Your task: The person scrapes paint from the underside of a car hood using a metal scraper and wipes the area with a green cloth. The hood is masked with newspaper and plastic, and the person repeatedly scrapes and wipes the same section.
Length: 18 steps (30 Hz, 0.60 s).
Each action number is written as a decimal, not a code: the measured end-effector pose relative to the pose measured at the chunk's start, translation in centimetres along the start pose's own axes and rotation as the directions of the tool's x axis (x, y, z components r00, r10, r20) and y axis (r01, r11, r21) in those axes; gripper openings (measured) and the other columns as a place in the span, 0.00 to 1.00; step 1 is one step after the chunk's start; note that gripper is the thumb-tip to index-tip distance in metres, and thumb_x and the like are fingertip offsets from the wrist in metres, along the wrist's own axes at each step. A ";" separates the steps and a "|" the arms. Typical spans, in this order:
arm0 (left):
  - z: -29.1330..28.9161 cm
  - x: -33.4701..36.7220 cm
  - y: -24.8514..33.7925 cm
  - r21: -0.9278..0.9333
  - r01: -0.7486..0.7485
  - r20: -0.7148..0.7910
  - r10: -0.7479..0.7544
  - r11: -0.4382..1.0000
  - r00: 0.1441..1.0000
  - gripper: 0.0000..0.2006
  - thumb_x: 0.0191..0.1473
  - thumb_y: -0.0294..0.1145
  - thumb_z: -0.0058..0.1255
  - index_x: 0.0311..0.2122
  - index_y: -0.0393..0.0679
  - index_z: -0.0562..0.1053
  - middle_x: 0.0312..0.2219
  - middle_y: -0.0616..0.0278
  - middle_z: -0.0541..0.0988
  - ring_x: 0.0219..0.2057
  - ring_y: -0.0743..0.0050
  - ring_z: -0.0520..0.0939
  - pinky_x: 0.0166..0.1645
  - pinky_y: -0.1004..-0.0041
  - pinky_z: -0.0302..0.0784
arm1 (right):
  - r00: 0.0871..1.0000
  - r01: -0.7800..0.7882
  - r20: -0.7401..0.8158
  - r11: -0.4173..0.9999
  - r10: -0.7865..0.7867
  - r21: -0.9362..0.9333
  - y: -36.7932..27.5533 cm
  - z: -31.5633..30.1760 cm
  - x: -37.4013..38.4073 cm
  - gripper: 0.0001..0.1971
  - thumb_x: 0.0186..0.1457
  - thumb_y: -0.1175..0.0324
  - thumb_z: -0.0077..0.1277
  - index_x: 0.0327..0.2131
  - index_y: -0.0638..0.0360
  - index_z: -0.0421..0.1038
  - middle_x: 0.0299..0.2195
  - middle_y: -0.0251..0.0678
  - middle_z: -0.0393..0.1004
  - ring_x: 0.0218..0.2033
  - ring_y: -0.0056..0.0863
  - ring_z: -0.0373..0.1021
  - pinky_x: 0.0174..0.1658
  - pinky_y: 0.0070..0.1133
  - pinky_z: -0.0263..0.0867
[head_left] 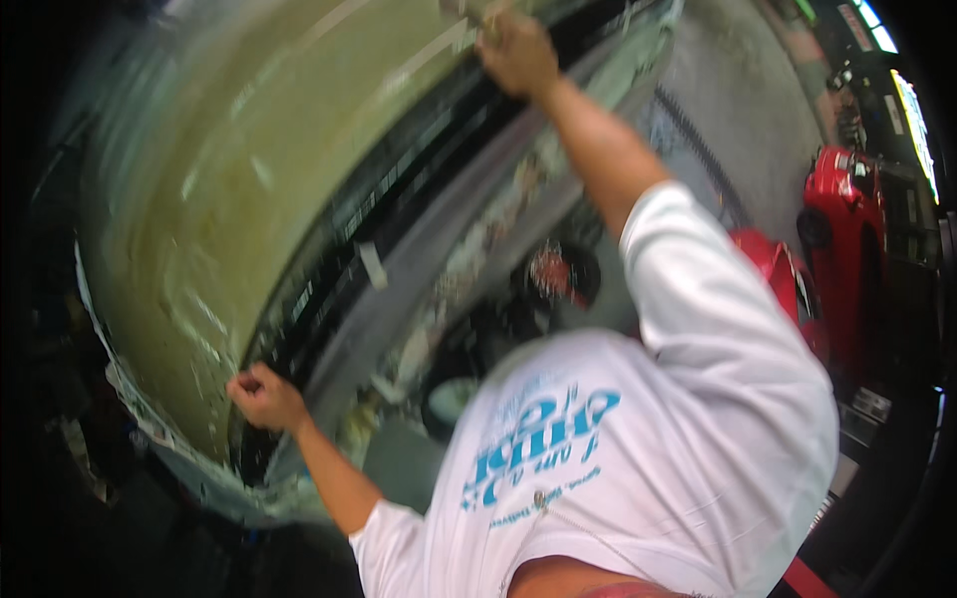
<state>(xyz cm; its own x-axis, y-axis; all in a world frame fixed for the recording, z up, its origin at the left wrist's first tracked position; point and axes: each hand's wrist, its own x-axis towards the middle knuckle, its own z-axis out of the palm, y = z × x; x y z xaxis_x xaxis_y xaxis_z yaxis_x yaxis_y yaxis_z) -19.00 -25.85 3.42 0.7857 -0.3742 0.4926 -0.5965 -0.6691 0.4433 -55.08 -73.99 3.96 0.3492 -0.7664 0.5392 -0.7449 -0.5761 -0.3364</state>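
A large curved glass pane (189, 249), probably a vehicle windshield with a yellow-green tint and glossy streaks, fills the upper left. A black band (374, 204) runs along its near edge. At the lower left corner of that band, my left hand (267, 397) is closed with its fingers curled; what they hold, if anything, is hidden. My right hand (518, 52) reaches to the far end of the pane, closed and blurred. A brownish piece at its fingertips is too smeared to name. A short pale strip (373, 265) lies across the band's near side.
Below the band are a grey, patchy body panel (439, 209) and pale ragged material (508, 214). Dark round parts, one with red on it (553, 274), lie nearer me. A red car (842, 214) stands at the right on the grey floor (748, 80).
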 end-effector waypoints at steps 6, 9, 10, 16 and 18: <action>0.3 0.0 -0.4 -0.044 -0.059 -0.047 0.057 0.997 0.997 0.10 0.53 0.32 0.60 0.31 0.39 0.71 0.26 0.58 0.76 0.28 0.58 0.77 0.38 0.62 0.75 | 0.993 -0.116 0.040 0.983 0.111 0.145 -2.5 -2.2 0.5 0.15 0.58 0.62 0.58 0.44 0.58 0.70 0.35 0.59 0.79 0.40 0.63 0.76 0.41 0.49 0.70; 0.3 0.1 0.1 -0.022 -0.016 -0.023 0.016 1.000 1.000 0.09 0.53 0.31 0.60 0.31 0.40 0.71 0.26 0.59 0.76 0.28 0.59 0.78 0.38 0.63 0.75 | 0.992 -0.119 0.047 0.983 0.113 0.140 -2.3 -2.0 0.8 0.15 0.58 0.63 0.58 0.44 0.58 0.69 0.34 0.59 0.79 0.40 0.63 0.75 0.41 0.50 0.70; 0.2 0.3 0.3 -0.013 0.001 -0.020 -0.001 1.000 1.000 0.09 0.53 0.31 0.60 0.31 0.40 0.71 0.26 0.59 0.76 0.28 0.59 0.78 0.38 0.63 0.75 | 0.991 -0.127 0.054 0.984 0.121 0.124 -2.2 -1.9 0.7 0.15 0.58 0.63 0.58 0.44 0.58 0.69 0.34 0.59 0.78 0.40 0.63 0.75 0.41 0.49 0.70; 0.3 0.2 -0.1 -0.041 -0.047 -0.029 0.046 0.998 0.999 0.09 0.54 0.31 0.61 0.29 0.39 0.73 0.25 0.61 0.77 0.27 0.61 0.78 0.37 0.64 0.75 | 1.000 0.019 0.018 0.993 -0.021 0.117 -1.5 -1.7 0.9 0.15 0.57 0.63 0.57 0.45 0.57 0.68 0.33 0.60 0.78 0.39 0.64 0.75 0.40 0.49 0.69; 0.4 0.2 -0.3 -0.046 -0.077 -0.041 0.075 0.996 0.996 0.10 0.54 0.31 0.62 0.28 0.39 0.73 0.25 0.61 0.77 0.26 0.62 0.78 0.37 0.65 0.75 | 0.997 -0.077 0.034 0.983 0.073 0.167 -1.7 -1.6 0.8 0.16 0.57 0.63 0.58 0.45 0.57 0.68 0.32 0.60 0.78 0.39 0.64 0.75 0.40 0.49 0.69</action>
<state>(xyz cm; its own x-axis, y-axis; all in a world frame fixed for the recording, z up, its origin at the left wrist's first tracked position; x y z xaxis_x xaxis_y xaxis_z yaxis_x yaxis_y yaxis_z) -18.61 -26.03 3.06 0.7315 -0.3968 0.5545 -0.6621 -0.6079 0.4384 -54.46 -73.11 6.21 0.3130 -0.8153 0.4871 -0.6644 -0.5545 -0.5011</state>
